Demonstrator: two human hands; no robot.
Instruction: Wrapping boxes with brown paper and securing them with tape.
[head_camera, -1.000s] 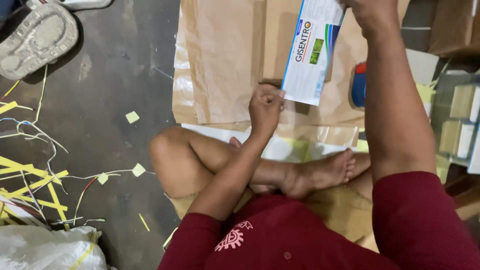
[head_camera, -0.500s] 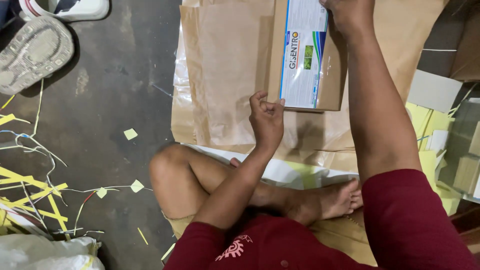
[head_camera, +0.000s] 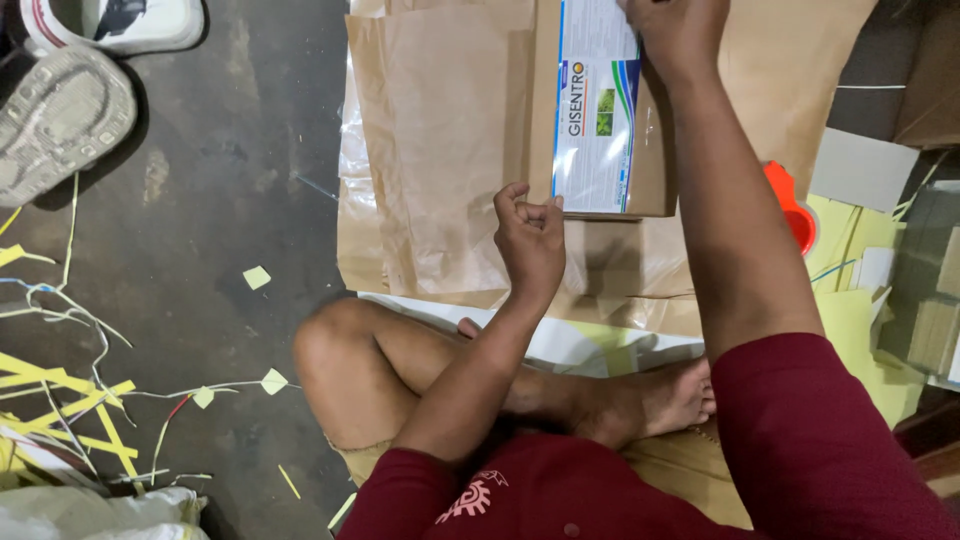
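Observation:
I sit cross-legged on a dark floor. A white printed label with blue and green edging (head_camera: 597, 110) lies on a flat brown cardboard box (head_camera: 655, 170), which rests on brown paper sheets (head_camera: 440, 150). My right hand (head_camera: 672, 30) presses on the label's top end at the frame's upper edge. My left hand (head_camera: 530, 235) has its fingers curled and pinches the label's lower left corner.
Two shoes (head_camera: 65, 115) lie at the upper left. Yellow paper strips and scraps (head_camera: 70, 400) litter the floor at the left. An orange-red object (head_camera: 792, 205) peeks out behind my right arm. Yellow sheets and small cardboard boxes (head_camera: 930, 330) are stacked at the right.
The label was held up in my right hand; it now lies flat on the cardboard box. My left hand followed its lower corner.

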